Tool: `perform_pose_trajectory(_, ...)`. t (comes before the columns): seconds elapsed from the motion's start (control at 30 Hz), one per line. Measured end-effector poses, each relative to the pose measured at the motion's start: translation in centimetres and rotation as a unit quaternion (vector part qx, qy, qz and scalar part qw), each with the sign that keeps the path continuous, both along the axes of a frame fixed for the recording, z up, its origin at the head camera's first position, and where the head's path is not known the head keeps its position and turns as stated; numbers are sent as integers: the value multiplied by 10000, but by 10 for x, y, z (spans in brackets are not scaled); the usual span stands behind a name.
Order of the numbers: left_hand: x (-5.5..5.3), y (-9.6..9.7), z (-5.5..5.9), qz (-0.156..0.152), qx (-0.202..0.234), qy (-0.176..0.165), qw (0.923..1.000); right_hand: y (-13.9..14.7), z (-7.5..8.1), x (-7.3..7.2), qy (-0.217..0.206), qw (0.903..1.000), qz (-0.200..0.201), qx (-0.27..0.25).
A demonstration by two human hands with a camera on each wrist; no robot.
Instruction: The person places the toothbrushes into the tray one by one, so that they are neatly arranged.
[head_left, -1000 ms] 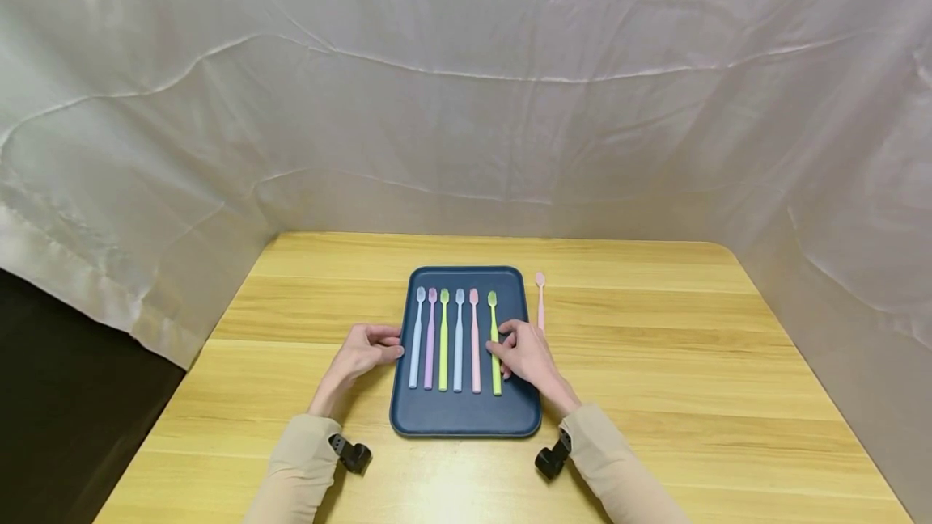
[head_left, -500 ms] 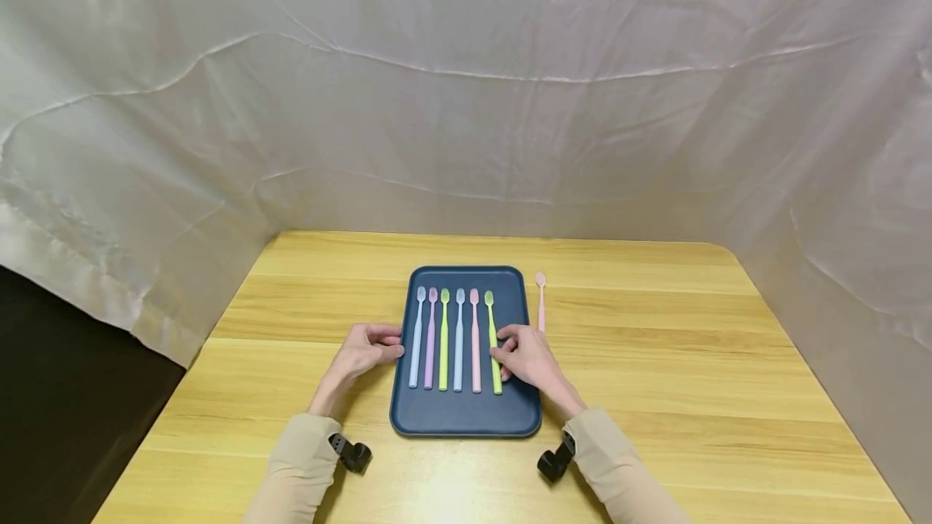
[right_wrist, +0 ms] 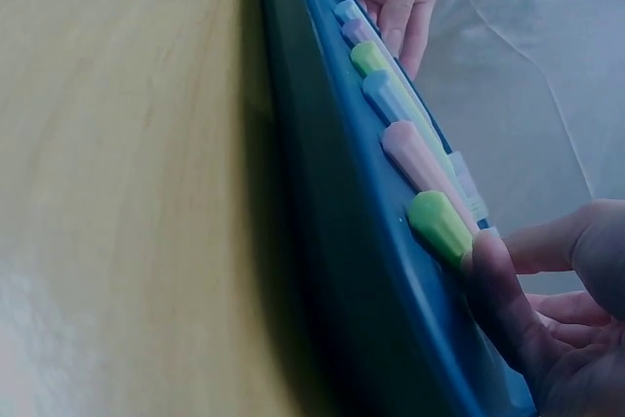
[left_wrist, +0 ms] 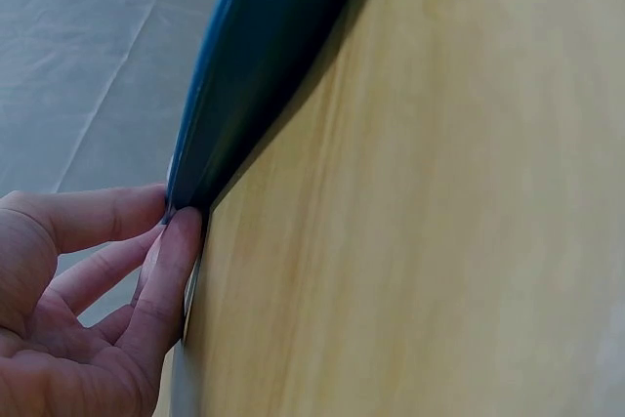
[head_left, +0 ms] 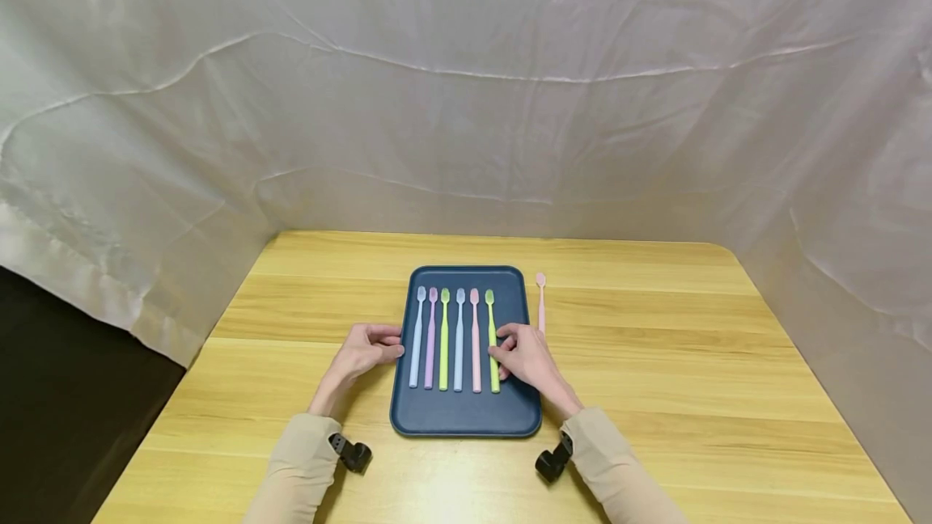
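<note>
A dark blue tray [head_left: 466, 419] lies on the table with several toothbrushes side by side on it, heads away from me. My left hand [head_left: 367, 350] holds the tray's left rim; in the left wrist view thumb and index finger [left_wrist: 107, 217] meet at that rim. On the tray's right side my right hand [head_left: 526, 354] pinches the handle of the rightmost yellow-green toothbrush [head_left: 492, 322]. Left of it lie a pink toothbrush [head_left: 476, 346], a blue one [head_left: 458, 346], another yellow-green one [head_left: 443, 346], a purple one [head_left: 429, 346] and another blue one [head_left: 417, 346].
Another pink toothbrush [head_left: 541, 297] lies on the wooden table [head_left: 655, 362], right of the tray, its lower end hidden by my right hand. Pale cloth [head_left: 466, 144] hangs behind and at the sides of the table.
The rightmost yellow-green toothbrush has shifted slightly left and now stands straighter, nearly parallel to the others. My right hand has moved only a little with it. My left hand has stayed put.
</note>
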State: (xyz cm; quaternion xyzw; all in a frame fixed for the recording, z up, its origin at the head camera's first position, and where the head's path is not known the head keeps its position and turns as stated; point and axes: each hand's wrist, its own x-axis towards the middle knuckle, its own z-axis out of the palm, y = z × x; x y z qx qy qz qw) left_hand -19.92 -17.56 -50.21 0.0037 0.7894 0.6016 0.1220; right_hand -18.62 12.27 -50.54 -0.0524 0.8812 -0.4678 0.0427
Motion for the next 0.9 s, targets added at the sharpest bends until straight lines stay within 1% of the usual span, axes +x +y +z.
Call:
perform_pose_trajectory(0.47,0,0,1,-4,-82,43,10000,-1,0,0,-60,9999,-51,-101)
perform_pose_trajectory(0.73,0,-1,-1,-14,-130,34,9999,-2,-1,1,-2,9999,-75,-98)
perform_pose_trajectory(0.9,-1,-1,-1,-8,-163,40,9999,-1,-1,1,54,10000,6,-43)
